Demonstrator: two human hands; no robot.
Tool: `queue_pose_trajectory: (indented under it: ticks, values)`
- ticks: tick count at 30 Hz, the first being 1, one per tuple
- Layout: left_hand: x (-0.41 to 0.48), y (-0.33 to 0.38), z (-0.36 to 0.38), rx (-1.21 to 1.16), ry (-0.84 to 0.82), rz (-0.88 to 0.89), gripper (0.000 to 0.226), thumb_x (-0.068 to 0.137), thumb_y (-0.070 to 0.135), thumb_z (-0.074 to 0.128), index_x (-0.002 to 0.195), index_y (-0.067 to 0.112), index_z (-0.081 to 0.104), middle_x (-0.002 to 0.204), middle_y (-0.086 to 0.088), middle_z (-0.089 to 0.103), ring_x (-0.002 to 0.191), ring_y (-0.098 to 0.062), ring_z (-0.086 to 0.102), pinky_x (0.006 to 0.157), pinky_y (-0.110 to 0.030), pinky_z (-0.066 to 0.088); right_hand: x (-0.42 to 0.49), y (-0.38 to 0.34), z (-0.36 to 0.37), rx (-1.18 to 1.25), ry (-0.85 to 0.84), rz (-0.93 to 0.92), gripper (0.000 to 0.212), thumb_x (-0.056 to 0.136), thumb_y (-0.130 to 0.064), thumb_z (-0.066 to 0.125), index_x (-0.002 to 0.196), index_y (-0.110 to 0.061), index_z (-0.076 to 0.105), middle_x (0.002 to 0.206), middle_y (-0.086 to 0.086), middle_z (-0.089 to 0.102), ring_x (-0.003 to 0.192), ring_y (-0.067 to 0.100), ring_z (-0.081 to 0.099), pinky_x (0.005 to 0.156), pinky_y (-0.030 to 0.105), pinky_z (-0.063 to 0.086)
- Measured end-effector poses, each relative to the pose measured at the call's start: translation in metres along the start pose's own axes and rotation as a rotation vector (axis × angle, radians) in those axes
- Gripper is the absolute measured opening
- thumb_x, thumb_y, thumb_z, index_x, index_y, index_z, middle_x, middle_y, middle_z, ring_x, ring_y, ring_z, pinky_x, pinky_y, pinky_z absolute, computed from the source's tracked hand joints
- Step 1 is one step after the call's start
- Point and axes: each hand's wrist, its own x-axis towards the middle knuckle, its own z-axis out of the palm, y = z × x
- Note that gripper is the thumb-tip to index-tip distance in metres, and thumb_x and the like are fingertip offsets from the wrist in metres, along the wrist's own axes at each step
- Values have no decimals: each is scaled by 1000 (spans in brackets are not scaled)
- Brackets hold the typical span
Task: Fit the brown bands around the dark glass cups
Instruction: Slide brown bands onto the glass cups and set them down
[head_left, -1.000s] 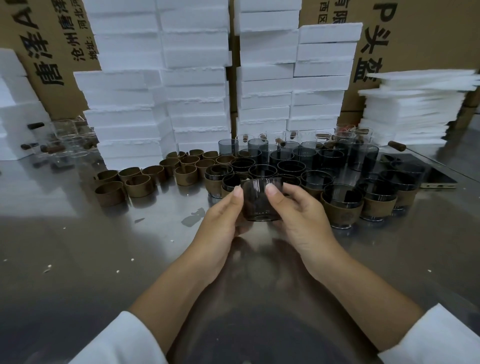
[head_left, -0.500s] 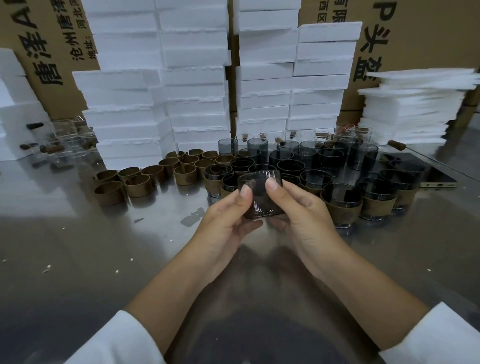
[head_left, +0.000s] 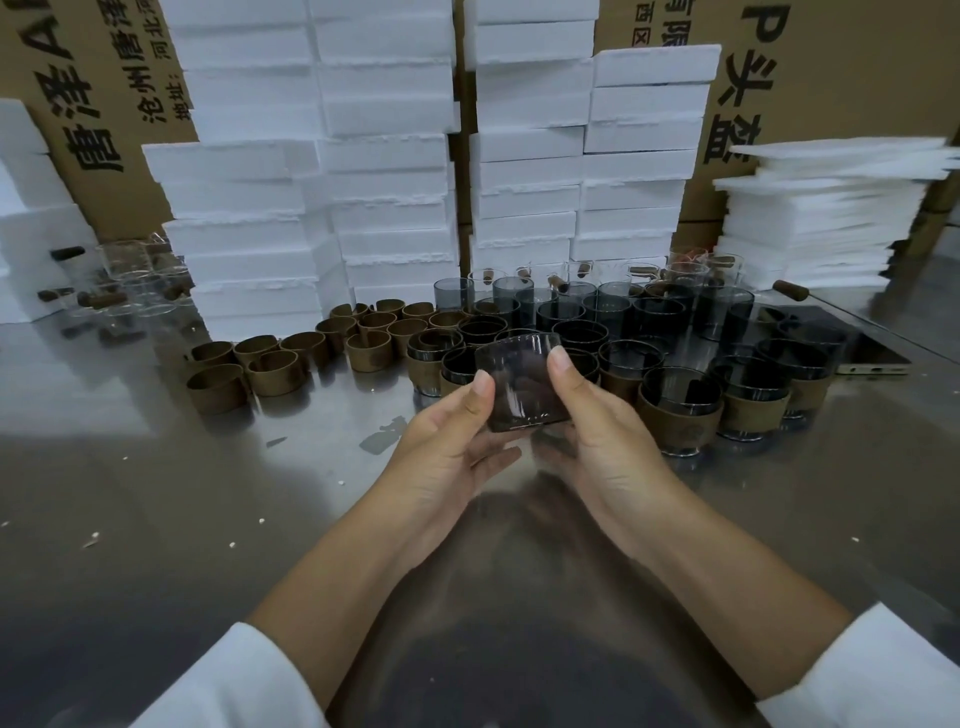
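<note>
Both hands are up over the shiny steel table (head_left: 156, 493). The left hand (head_left: 447, 447) and the right hand (head_left: 597, 431) cradle one smooth, smoky dark glass cup (head_left: 519, 382), thumbs pressed on its sides and fingers curled beneath. It is tilted and bare of any band. Loose brown bands (head_left: 270, 371), matte leathery rings, sit to the left. Banded cups (head_left: 680, 410) cluster on the right, before chalky white foam blocks (head_left: 384, 156).
</note>
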Motion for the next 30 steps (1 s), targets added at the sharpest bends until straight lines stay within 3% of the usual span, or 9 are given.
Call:
queue_pose_trajectory:
  ticks: [2, 5, 8, 11, 16, 19, 22, 27, 30]
  values:
    - [0, 0, 0, 8, 68, 14, 60, 68, 51, 64, 117, 16, 65, 110, -4, 72, 105, -19, 66, 96, -35, 48, -1, -2, 0, 75, 21, -88, 46, 74, -49, 61, 104, -17, 72, 103, 3, 75, 99, 11, 69, 81, 20, 54]
    - [-1, 1, 1, -20, 96, 27, 61, 68, 44, 71, 121, 13, 62, 107, -5, 72, 99, -15, 67, 89, -32, 50, -1, -2, 1, 56, 79, -148, 50, 72, -41, 68, 113, -12, 68, 106, 4, 74, 102, 14, 69, 90, 25, 54]
    - [-2, -1, 4, -1, 90, 32, 65, 61, 44, 83, 116, 17, 64, 110, -3, 72, 105, -16, 66, 91, -34, 52, -1, 1, 2, 18, 137, -120, 57, 65, -38, 74, 117, -16, 65, 104, 0, 74, 100, 11, 69, 86, 25, 53]
    - [-2, -4, 4, 42, 121, 61, 59, 57, 44, 77, 110, 21, 65, 107, 1, 73, 108, -16, 66, 94, -37, 51, -1, 2, 4, 4, 158, -95, 63, 57, -42, 75, 115, -21, 63, 101, -3, 74, 93, 5, 69, 73, 18, 49]
    - [-1, -1, 2, -30, 85, 51, 63, 60, 41, 75, 116, 14, 65, 111, -7, 71, 109, -20, 65, 86, -29, 52, 1, -1, 1, 48, 153, -56, 72, 48, -43, 77, 114, -18, 63, 103, 5, 74, 99, 19, 69, 88, 34, 53]
    - [-2, 2, 2, -91, 41, 36, 69, 59, 48, 84, 115, 13, 66, 114, -11, 70, 105, -18, 64, 81, -24, 54, 2, -4, -4, 130, 125, -20, 51, 57, -39, 73, 104, -21, 67, 97, 2, 74, 87, 13, 69, 87, 32, 52]
    - [-1, 2, 0, -131, -34, 34, 71, 49, 58, 86, 107, 19, 73, 114, -11, 70, 101, -17, 66, 83, -24, 55, 4, -6, -9, 211, 91, 1, 35, 64, -37, 68, 96, -23, 69, 88, -3, 74, 75, 7, 68, 72, 20, 55]
    - [0, 1, -2, -115, -93, 33, 65, 53, 63, 82, 104, 24, 75, 114, -9, 71, 105, -19, 66, 95, -31, 51, 5, -4, -6, 115, 58, -13, 49, 66, -53, 64, 101, -19, 73, 98, 0, 75, 86, 8, 70, 72, 18, 54]
    - [-1, 1, -1, -80, -38, 21, 65, 59, 62, 77, 108, 20, 73, 116, -10, 70, 111, -24, 64, 97, -33, 51, 5, -1, -2, 9, 38, 31, 61, 68, -63, 55, 103, -15, 72, 102, 4, 75, 100, 15, 70, 87, 26, 52]
